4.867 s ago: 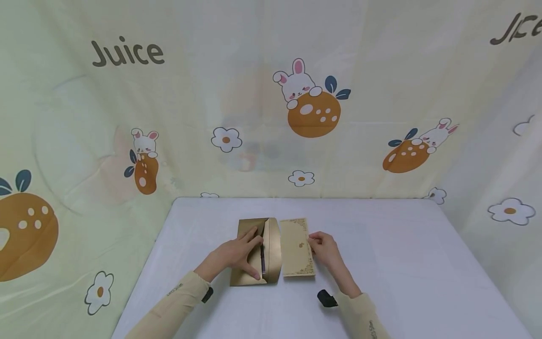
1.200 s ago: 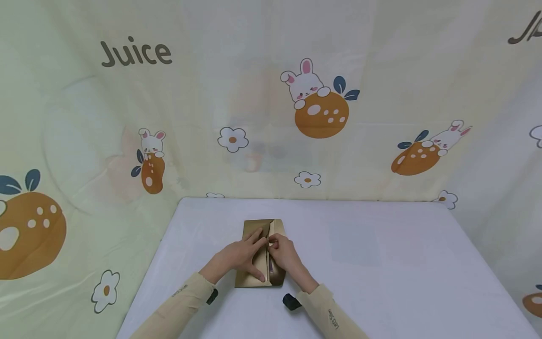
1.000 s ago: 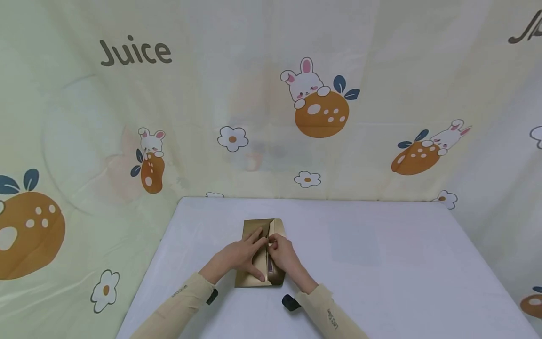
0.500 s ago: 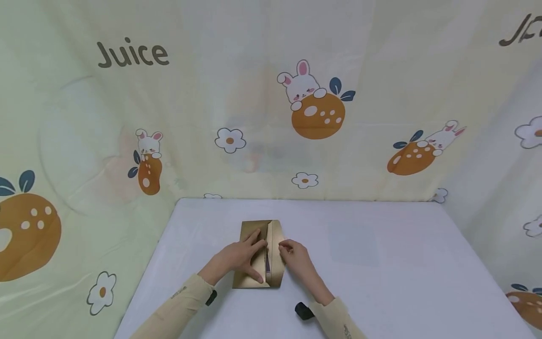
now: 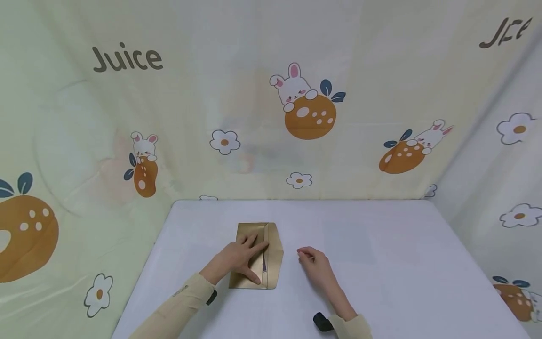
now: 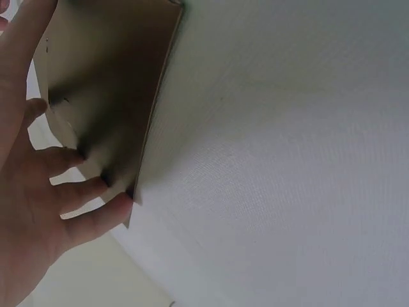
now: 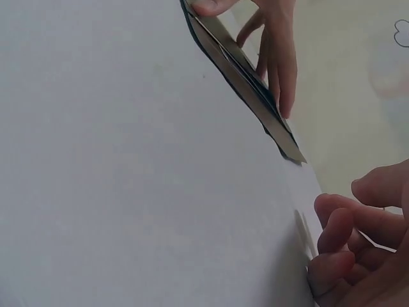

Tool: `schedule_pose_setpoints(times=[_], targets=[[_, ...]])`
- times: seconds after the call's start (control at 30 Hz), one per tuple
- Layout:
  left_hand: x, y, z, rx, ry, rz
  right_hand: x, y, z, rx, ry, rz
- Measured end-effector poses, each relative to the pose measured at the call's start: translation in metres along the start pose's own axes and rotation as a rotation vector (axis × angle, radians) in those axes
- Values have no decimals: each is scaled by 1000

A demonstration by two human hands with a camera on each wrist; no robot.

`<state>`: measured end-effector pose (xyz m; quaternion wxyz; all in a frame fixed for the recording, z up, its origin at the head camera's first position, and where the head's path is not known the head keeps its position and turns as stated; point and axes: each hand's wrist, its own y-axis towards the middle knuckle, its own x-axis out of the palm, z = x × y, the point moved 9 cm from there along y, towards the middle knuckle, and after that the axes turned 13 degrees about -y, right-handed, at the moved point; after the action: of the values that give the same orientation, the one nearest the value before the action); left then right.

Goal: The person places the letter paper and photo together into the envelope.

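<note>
A gold envelope [image 5: 275, 256] lies on the table, its pointed flap folded out to the right. A dark purplish sliver [image 5: 264, 262] shows in its slit-like mouth. My left hand [image 5: 237, 258] rests on the envelope body with fingers and thumb spread, pressing it down; in the left wrist view the fingertips touch the gold paper [image 6: 121, 70]. My right hand [image 5: 319, 268] hovers a little right of the flap, fingers loosely bent and holding nothing. From the right wrist view, the envelope's mouth [image 7: 246, 77] gapes slightly, and the right hand's thumb [image 7: 377, 182] stands apart from the fingers.
A white-covered table [image 5: 394, 273] extends around the envelope. Behind it hangs a pale curtain [image 5: 190, 94] printed with rabbits, oranges and flowers. A black device [image 5: 322, 322] sits at the right wrist.
My right hand let go of the envelope's flap area and drew back to the right. The flap now lies flatter. The cream card, seen earlier beside the envelope, is out of sight.
</note>
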<state>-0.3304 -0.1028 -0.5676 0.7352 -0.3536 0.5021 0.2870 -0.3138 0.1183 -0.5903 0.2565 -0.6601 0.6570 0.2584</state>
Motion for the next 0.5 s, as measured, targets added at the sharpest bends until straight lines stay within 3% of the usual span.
schedule_pose_setpoints(times=[0.2, 0.33, 0.4, 0.5], targets=[[2, 3, -6, -2, -4, 17, -13, 6, 2, -10, -61, 15], [2, 1, -9, -6, -57, 31, -25, 9, 0, -70, -178, 7], [-1, -1, -11, -13, -71, 60, -34, 10, -1, -115, -264, 7], [-11, -7, -17, -22, -91, 172, -51, 9, 0, -175, -382, 38]])
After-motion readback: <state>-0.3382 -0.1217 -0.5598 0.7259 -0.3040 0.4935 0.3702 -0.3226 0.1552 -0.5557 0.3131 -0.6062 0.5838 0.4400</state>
